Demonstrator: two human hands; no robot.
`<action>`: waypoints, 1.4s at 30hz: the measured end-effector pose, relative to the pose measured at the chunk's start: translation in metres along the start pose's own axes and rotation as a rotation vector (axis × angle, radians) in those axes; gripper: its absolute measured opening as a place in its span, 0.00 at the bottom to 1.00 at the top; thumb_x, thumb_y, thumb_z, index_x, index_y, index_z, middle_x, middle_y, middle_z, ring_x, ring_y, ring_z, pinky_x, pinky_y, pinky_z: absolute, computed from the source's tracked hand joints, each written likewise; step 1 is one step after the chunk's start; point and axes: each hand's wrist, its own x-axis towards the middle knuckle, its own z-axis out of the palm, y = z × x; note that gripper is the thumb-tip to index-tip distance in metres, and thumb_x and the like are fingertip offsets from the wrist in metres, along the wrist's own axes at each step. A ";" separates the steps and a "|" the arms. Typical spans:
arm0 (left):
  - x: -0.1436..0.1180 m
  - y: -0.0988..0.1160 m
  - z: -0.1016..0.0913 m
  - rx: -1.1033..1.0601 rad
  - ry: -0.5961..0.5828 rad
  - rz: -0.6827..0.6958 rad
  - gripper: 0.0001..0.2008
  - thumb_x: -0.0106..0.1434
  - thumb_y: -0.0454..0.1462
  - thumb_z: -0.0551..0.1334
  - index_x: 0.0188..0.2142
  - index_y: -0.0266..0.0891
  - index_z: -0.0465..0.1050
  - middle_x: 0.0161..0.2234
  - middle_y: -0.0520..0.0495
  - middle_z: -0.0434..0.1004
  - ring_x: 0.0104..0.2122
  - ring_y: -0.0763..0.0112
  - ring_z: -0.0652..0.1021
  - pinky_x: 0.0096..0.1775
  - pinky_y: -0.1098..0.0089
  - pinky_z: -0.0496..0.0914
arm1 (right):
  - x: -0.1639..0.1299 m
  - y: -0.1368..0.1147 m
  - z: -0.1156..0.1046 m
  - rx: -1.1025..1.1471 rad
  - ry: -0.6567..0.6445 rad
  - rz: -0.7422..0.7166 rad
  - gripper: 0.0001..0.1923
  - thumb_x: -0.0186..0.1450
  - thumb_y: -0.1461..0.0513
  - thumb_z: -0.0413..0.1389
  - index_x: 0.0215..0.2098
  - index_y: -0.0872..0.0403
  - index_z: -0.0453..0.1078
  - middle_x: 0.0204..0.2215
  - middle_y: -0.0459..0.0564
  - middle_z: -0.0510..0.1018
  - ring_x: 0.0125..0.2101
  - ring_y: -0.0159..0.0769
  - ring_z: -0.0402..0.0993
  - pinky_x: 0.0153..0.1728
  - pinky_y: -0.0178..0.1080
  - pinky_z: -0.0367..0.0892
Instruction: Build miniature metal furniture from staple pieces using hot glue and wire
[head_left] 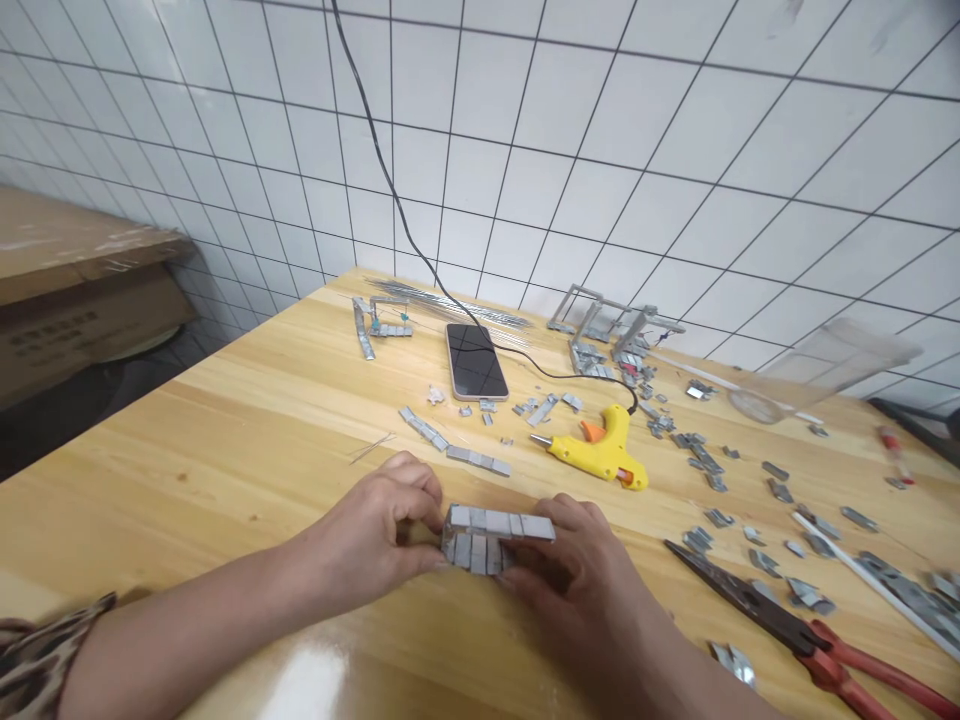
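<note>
Near the front edge of a pale, glossy wooden tabletop (225,440): left hand (382,535) and right hand (577,570) pinching opposite ends of a small boxy frame of grey metal segments (491,535), fingers curled closed on it. Just behind, toward mid-table, two loose flat grey segment strips (450,445). Farther back, a yellow plastic glue gun (600,450) with orange trigger, black cord trailing up the white tiled wall. Beside it, a dark-screened phone (475,360) lying flat. Toward the right edge, scattered grey metal scraps and red-handled pliers (795,625).
</note>
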 end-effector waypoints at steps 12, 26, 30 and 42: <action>0.001 -0.001 -0.002 0.028 -0.036 -0.025 0.09 0.48 0.30 0.73 0.24 0.37 0.73 0.32 0.49 0.74 0.38 0.63 0.73 0.39 0.67 0.68 | -0.002 -0.005 0.001 0.034 0.034 0.022 0.08 0.57 0.70 0.61 0.24 0.52 0.71 0.25 0.45 0.73 0.31 0.38 0.67 0.36 0.44 0.58; 0.000 -0.003 -0.008 0.071 -0.043 0.016 0.09 0.50 0.33 0.72 0.28 0.39 0.73 0.34 0.49 0.75 0.39 0.63 0.73 0.40 0.66 0.67 | -0.003 0.000 -0.001 -0.018 0.003 -0.008 0.05 0.57 0.68 0.61 0.28 0.50 0.74 0.25 0.45 0.72 0.30 0.37 0.67 0.33 0.41 0.58; -0.001 -0.002 -0.008 0.065 -0.039 0.035 0.08 0.51 0.31 0.70 0.27 0.38 0.71 0.34 0.48 0.74 0.38 0.64 0.73 0.40 0.66 0.67 | -0.005 -0.001 -0.002 -0.002 0.006 -0.013 0.05 0.57 0.67 0.61 0.30 0.50 0.75 0.25 0.45 0.72 0.30 0.37 0.68 0.34 0.41 0.58; -0.001 0.002 -0.007 0.042 -0.036 0.045 0.08 0.54 0.28 0.67 0.24 0.38 0.70 0.32 0.49 0.73 0.36 0.66 0.72 0.38 0.68 0.67 | -0.001 -0.003 0.002 0.036 0.063 -0.032 0.07 0.56 0.71 0.61 0.29 0.52 0.73 0.24 0.44 0.73 0.29 0.36 0.68 0.33 0.41 0.56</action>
